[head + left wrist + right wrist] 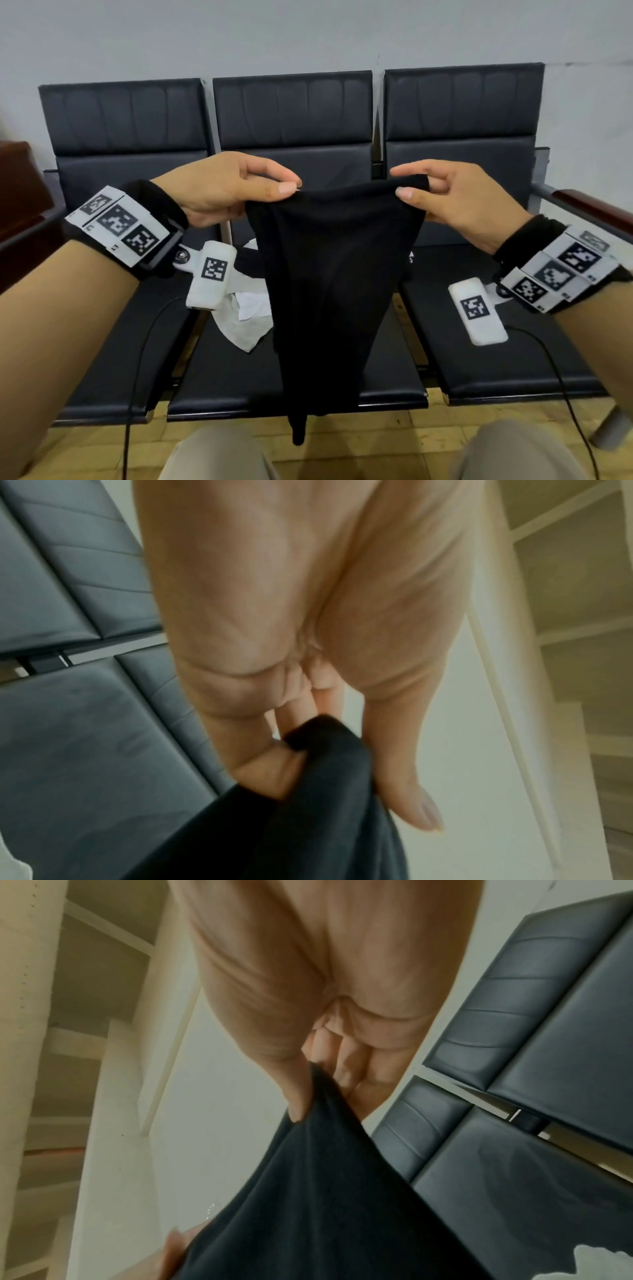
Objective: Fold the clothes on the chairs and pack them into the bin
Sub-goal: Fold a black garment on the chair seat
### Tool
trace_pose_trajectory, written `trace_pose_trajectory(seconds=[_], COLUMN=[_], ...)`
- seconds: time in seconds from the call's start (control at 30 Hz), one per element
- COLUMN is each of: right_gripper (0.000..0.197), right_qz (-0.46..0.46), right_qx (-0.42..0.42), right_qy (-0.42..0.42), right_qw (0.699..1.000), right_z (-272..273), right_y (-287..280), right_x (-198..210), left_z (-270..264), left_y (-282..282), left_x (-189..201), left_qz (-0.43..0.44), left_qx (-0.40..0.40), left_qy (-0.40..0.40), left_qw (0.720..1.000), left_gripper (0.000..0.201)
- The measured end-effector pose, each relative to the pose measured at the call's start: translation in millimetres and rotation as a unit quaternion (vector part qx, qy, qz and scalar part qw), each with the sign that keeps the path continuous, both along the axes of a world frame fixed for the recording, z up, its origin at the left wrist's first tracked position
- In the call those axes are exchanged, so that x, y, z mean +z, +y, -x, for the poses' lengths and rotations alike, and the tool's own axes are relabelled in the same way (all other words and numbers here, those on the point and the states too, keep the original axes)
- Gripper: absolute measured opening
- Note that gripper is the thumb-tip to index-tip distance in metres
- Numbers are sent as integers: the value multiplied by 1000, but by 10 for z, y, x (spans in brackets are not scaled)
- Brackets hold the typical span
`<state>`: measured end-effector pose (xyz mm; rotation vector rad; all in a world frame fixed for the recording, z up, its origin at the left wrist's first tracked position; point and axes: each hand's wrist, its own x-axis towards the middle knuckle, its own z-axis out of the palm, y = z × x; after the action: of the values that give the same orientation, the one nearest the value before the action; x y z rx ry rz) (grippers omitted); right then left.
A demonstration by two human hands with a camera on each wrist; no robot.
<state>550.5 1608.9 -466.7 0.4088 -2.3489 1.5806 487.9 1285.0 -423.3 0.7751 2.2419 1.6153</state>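
Note:
A black garment (329, 281) hangs in the air in front of the middle chair (291, 144), narrowing toward its lower end near the floor. My left hand (236, 192) pinches its top left corner between thumb and fingers. My right hand (455, 198) pinches the top right corner the same way. The left wrist view shows the dark cloth (308, 791) caught between thumb and fingers (274, 767). In the right wrist view the cloth (325, 1191) drops from my thumb (298, 1096). A white garment (246, 315) lies crumpled on the middle seat, partly hidden behind the black one. No bin is in view.
Three black padded chairs stand in a row against a grey wall, with the left chair (126, 137) and right chair (462, 130) bare. A wooden armrest (589, 209) sticks out at the right. My knees (219, 455) show at the bottom over a yellow tiled floor.

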Motion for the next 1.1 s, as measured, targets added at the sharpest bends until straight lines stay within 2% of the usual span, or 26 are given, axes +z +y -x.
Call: trace_pose_trajectory(seconds=[0.1, 0.13, 0.2, 0.23, 0.3, 0.33, 0.37, 0.43, 0.57, 0.7, 0.77, 0.9, 1.0, 1.1], right_gripper=[25, 22, 16, 14, 18, 20, 21, 20, 15, 16, 13, 11, 7, 9], right_qz=[-2, -23, -123, -179, -254, -265, -261, -248, -242, -257, -268, -303, -328, -356], right_qx=[-15, -28, -82, -111, -161, -178, -189, -202, -194, -139, -91, 13, 82, 128], right_qy=[-18, -16, 7, 22, 49, 66, 84, 119, 164, 144, 107, -16, -109, -175], right_qw=[1000, 999, 989, 977, 952, 945, 943, 940, 936, 946, 953, 953, 935, 909], right_z=[96, 137, 254, 320, 442, 496, 543, 597, 561, 378, 230, -30, -100, -52], right_y=[119, 155, 226, 251, 288, 311, 333, 368, 384, 370, 383, 381, 340, 288], right_x=[-6, 3, 31, 52, 113, 159, 212, 337, 518, 440, 258, -339, -813, -1176], left_z=[90, 113, 166, 221, 376, 455, 517, 607, 649, 437, 255, 120, 138, 173], left_y=[-34, -38, -31, -17, 5, 10, 15, 27, 18, 0, -12, -109, -132, -136], left_x=[-34, -31, -2, 16, 56, 72, 90, 128, 229, 171, 21, -574, -1194, -1704], left_qz=[54, 89, 193, 260, 374, 397, 390, 333, 257, 213, 225, 273, 296, 306], left_qx=[-36, -44, -47, -38, 21, 63, 100, 142, 162, 75, 18, -82, -125, -140], left_qy=[-21, -24, 14, 64, 194, 241, 269, 301, 347, 267, 213, 83, -7, -80], left_qw=[998, 995, 980, 963, 907, 883, 875, 882, 887, 937, 951, 955, 947, 938], left_gripper=[38, 40, 38, 30, 11, 11, 18, 26, 37, 39, 34, 29, 32, 23])
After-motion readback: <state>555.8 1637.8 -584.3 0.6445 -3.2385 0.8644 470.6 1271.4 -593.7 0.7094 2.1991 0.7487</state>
